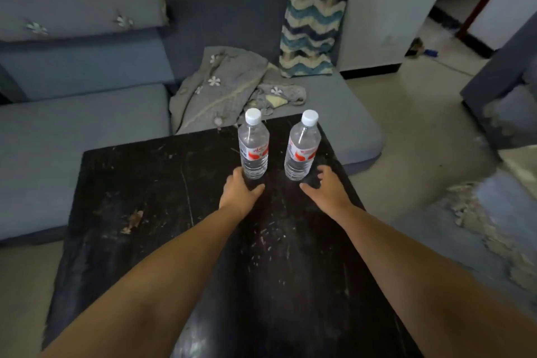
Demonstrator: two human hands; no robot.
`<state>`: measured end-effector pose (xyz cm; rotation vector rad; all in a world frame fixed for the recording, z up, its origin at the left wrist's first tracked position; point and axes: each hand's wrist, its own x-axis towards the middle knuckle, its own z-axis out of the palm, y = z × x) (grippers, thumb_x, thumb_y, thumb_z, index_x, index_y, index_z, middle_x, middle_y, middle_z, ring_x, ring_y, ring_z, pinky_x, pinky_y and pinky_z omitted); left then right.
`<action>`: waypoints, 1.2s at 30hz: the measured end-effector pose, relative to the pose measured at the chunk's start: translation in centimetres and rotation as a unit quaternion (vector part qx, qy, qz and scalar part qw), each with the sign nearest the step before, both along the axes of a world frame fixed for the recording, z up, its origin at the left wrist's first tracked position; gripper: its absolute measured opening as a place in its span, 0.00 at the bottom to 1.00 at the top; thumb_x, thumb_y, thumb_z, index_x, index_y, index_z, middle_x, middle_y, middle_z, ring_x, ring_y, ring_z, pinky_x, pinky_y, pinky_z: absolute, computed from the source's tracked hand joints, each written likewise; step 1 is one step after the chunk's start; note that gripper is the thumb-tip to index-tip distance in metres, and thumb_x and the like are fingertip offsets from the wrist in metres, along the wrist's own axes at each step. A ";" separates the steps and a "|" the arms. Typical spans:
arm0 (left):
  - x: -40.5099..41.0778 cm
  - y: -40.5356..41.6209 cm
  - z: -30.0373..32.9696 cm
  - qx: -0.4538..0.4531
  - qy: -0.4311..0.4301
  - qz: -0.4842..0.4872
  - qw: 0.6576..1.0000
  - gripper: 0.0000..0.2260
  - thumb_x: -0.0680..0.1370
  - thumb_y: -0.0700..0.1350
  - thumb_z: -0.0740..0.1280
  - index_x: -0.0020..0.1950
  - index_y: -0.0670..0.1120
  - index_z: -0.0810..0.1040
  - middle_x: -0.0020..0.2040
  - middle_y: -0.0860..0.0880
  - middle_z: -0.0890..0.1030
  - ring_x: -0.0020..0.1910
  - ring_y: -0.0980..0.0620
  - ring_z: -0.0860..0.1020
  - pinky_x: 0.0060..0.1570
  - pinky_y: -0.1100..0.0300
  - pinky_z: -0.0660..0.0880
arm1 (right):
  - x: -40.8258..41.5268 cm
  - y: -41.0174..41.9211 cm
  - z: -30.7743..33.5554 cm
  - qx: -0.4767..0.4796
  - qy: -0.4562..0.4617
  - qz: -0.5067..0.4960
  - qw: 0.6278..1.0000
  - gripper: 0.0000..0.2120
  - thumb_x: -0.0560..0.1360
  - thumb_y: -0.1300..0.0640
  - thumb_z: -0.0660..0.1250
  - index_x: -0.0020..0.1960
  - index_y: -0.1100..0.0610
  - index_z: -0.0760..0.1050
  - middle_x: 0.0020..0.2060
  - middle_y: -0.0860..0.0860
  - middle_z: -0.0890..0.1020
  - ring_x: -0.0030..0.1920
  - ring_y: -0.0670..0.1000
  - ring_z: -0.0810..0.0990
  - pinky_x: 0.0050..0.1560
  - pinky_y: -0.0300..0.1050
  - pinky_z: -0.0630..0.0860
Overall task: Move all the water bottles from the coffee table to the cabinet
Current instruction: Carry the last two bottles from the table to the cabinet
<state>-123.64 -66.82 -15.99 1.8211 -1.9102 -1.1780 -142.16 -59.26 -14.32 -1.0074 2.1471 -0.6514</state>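
Bottles stand upright at the desk's [139, 183] far edge: left bottle [253, 148] at 12 o'clock, right bottle [302, 151] at 1. The left hand [239, 190] wraps the left bottle's base; the right hand [325, 189], fingers spread wide, sits just beside the right bottle's base. Sofa [87, 113] lies beyond, from 9 to 1 o'clock.

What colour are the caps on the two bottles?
White on both the left bottle's cap and the right bottle's cap, clearest in the head view.
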 end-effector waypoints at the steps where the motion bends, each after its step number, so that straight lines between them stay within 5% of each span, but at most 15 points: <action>1: -0.8 -0.5 -0.2 -0.014 0.022 0.032 0.999 0.33 0.74 0.49 0.72 0.74 0.44 0.62 0.70 0.41 0.69 0.69 0.43 0.70 0.68 0.49 0.68 | -0.6 -1.0 -0.4 -0.023 -0.018 -0.006 1.000 0.38 0.70 0.50 0.74 0.74 0.57 0.61 0.69 0.57 0.70 0.68 0.57 0.72 0.68 0.54 0.71; 5: -3.6 -3.1 -1.6 -0.039 0.110 0.139 0.983 0.43 0.69 0.49 0.77 0.78 0.47 0.55 0.75 0.45 0.63 0.74 0.46 0.64 0.72 0.48 0.65 | -2.5 -5.1 -3.4 -0.120 -0.072 -0.020 0.990 0.53 0.58 0.40 0.77 0.76 0.51 0.56 0.71 0.53 0.69 0.71 0.54 0.70 0.69 0.58 0.71; 9: -4.7 -5.7 -2.4 -0.057 0.216 0.171 0.960 0.49 0.65 0.45 0.80 0.78 0.50 0.53 0.74 0.48 0.66 0.71 0.50 0.68 0.68 0.59 0.70 | -1.9 -7.6 -3.4 -0.170 -0.118 -0.050 0.977 0.47 0.63 0.53 0.80 0.75 0.55 0.57 0.70 0.53 0.70 0.69 0.52 0.71 0.69 0.47 0.70; 12: -5.3 -6.8 -2.3 -0.058 0.206 0.175 0.961 0.38 0.67 0.45 0.79 0.72 0.49 0.62 0.64 0.51 0.75 0.63 0.51 0.75 0.65 0.55 0.71 | -1.7 -8.9 -3.7 -0.177 -0.122 -0.061 0.975 0.35 0.68 0.56 0.77 0.70 0.55 0.64 0.63 0.52 0.77 0.62 0.50 0.77 0.59 0.38 0.73; 16: -5.6 -7.1 -1.6 -0.057 0.176 0.155 0.970 0.28 0.68 0.46 0.78 0.62 0.48 0.68 0.52 0.55 0.77 0.53 0.54 0.77 0.55 0.60 0.73 | -2.1 -9.6 -3.7 -0.176 -0.120 -0.043 0.976 0.33 0.69 0.57 0.76 0.70 0.56 0.65 0.62 0.52 0.78 0.60 0.46 0.76 0.59 0.38 0.73; 26: -2.5 -2.7 -0.6 -0.023 0.153 0.097 0.983 0.30 0.68 0.46 0.78 0.65 0.47 0.68 0.52 0.55 0.75 0.52 0.56 0.75 0.53 0.62 0.71 | -1.5 -5.3 -2.8 -0.103 -0.101 -0.041 0.989 0.32 0.70 0.51 0.75 0.70 0.55 0.66 0.61 0.52 0.78 0.60 0.52 0.78 0.60 0.45 0.75; 32: 2.9 2.8 -1.2 0.061 0.125 0.036 0.990 0.35 0.61 0.59 0.77 0.64 0.48 0.72 0.55 0.50 0.81 0.54 0.50 0.81 0.55 0.54 0.78 | 1.6 2.3 -2.4 -0.046 -0.114 -0.070 0.990 0.31 0.70 0.51 0.75 0.69 0.55 0.67 0.60 0.52 0.79 0.60 0.53 0.79 0.61 0.47 0.76; 36: 6.9 7.7 -1.4 0.093 0.155 0.006 0.983 0.25 0.66 0.51 0.78 0.58 0.49 0.73 0.53 0.48 0.82 0.52 0.49 0.82 0.56 0.50 0.79 | 5.3 8.6 -2.1 -0.050 -0.112 -0.109 0.986 0.29 0.70 0.51 0.75 0.67 0.55 0.68 0.57 0.51 0.80 0.57 0.52 0.80 0.59 0.47 0.77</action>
